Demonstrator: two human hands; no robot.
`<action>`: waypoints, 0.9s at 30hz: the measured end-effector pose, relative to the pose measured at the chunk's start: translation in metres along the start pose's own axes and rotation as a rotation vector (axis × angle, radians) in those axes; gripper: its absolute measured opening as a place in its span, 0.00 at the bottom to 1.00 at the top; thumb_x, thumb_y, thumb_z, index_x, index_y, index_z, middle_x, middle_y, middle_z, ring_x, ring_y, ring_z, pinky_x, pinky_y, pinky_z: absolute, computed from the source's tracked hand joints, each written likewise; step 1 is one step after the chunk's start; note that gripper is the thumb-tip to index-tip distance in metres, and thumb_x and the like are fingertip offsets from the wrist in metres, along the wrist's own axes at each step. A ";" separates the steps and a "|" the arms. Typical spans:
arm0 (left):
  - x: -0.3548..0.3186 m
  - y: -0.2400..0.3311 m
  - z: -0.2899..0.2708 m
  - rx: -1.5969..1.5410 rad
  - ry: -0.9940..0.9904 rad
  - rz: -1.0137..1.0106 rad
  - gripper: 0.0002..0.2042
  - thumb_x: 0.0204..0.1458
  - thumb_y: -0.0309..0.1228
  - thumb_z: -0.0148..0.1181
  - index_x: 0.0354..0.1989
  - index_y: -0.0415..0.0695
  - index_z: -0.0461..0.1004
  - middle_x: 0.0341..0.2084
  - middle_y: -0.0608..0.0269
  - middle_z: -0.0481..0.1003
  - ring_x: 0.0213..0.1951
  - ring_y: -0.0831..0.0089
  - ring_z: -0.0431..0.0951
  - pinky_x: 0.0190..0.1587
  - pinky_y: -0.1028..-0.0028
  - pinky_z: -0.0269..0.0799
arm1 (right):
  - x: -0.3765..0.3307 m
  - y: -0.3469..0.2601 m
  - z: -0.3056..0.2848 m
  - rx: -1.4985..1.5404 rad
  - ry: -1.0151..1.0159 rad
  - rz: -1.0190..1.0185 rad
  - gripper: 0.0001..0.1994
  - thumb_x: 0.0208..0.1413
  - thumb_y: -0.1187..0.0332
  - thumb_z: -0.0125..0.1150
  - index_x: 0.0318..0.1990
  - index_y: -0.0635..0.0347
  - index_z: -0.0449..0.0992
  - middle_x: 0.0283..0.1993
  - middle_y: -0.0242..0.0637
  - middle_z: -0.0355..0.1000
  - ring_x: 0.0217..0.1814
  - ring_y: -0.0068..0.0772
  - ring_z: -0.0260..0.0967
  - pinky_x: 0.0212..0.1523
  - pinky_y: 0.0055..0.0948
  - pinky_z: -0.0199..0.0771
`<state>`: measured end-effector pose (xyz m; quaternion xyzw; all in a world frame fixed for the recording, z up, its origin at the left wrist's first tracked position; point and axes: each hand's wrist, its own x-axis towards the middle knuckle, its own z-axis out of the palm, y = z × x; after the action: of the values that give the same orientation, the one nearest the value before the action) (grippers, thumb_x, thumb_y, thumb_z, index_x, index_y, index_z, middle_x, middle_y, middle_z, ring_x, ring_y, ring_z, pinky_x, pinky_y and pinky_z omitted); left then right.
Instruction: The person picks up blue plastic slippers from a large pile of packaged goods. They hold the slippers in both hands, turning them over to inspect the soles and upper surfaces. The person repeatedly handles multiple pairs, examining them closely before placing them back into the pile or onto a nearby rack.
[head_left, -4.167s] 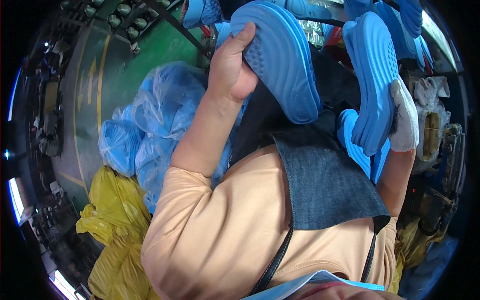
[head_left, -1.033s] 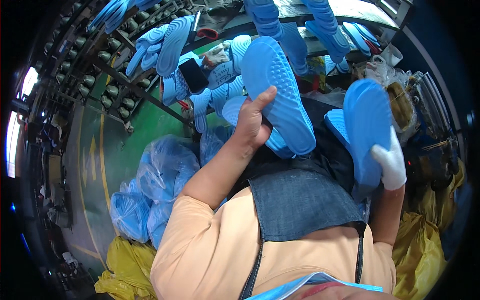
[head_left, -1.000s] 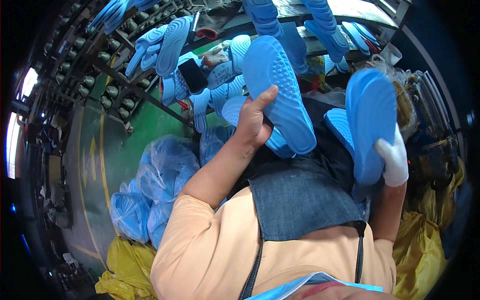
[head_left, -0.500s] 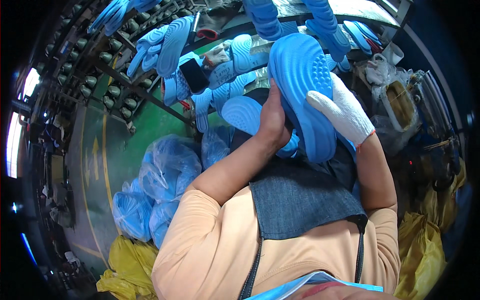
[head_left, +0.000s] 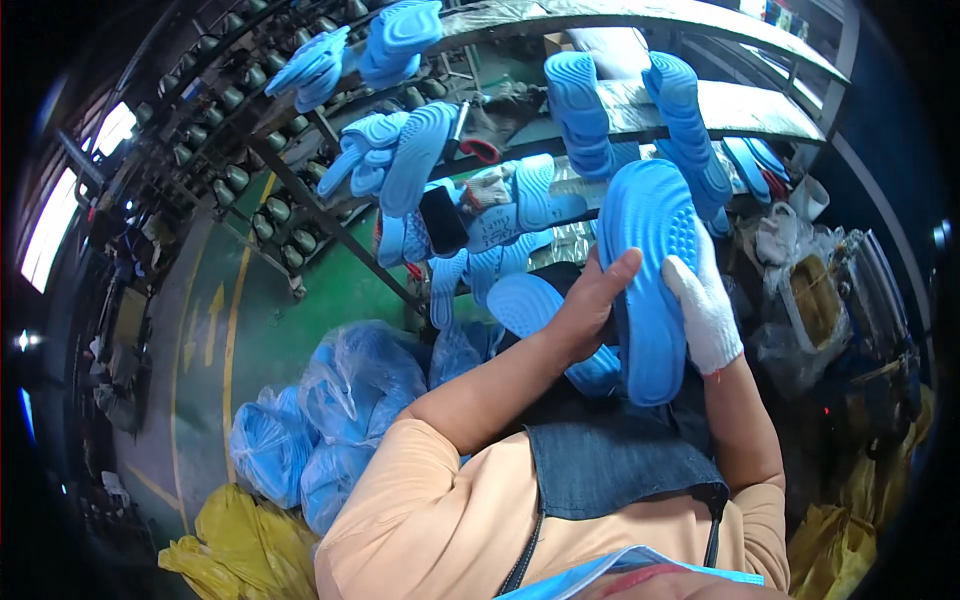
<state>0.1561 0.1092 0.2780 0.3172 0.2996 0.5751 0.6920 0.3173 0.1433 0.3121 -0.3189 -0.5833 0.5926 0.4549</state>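
Between both hands I hold a blue shoe sole [head_left: 652, 330] upright, its face of wavy ridges and raised bumps toward me. My left hand [head_left: 592, 308], bare, grips its left edge with the thumb lying on the face. My right hand [head_left: 708, 312], in a white knitted glove, holds the right edge; its fingers behind the sole are hidden. More blue soles [head_left: 524, 304] lie over my lap, partly covered by my left forearm. A dark denim apron [head_left: 625, 470] covers my front.
Ahead stands a metal rack [head_left: 640, 125] with blue soles [head_left: 580, 115] and a black phone [head_left: 442, 221]. Clear bags of blue soles [head_left: 350, 385] lie at left, near a yellow bag [head_left: 240, 540]. At right hang plastic bags [head_left: 790, 245]. Green floor [head_left: 290, 330] shows at left.
The view has shifted, so the rack sits lower in the picture. My left thumb has come from the sole's edge onto its face, and the sole is held more upright.
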 end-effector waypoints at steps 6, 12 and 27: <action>-0.003 0.005 0.033 0.189 0.014 0.317 0.49 0.44 0.36 0.72 0.69 0.44 0.41 0.61 0.53 0.58 0.61 0.64 0.61 0.63 0.63 0.57 | 0.003 -0.015 0.005 -0.321 0.048 -0.264 0.34 0.62 0.60 0.46 0.71 0.65 0.41 0.66 0.47 0.55 0.67 0.38 0.54 0.66 0.32 0.52; 0.013 0.086 0.049 0.188 0.028 0.282 0.35 0.44 0.34 0.70 0.61 0.43 0.58 0.48 0.56 0.71 0.47 0.65 0.74 0.49 0.64 0.71 | 0.008 -0.044 -0.009 -0.115 0.000 -0.402 0.42 0.61 0.36 0.36 0.72 0.60 0.42 0.72 0.47 0.46 0.73 0.44 0.46 0.68 0.42 0.47; 0.205 0.354 0.022 0.951 0.408 0.747 0.25 0.54 0.46 0.56 0.51 0.35 0.71 0.38 0.50 0.77 0.39 0.61 0.78 0.44 0.61 0.73 | -0.051 -0.006 -0.113 -0.453 0.130 -0.027 0.21 0.58 0.68 0.54 0.57 0.69 0.67 0.53 0.43 0.69 0.57 0.32 0.65 0.59 0.29 0.62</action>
<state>-0.0091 0.3576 0.5590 0.5570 0.5170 0.6306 0.1575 0.4405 0.1419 0.2975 -0.4427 -0.6749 0.4187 0.4162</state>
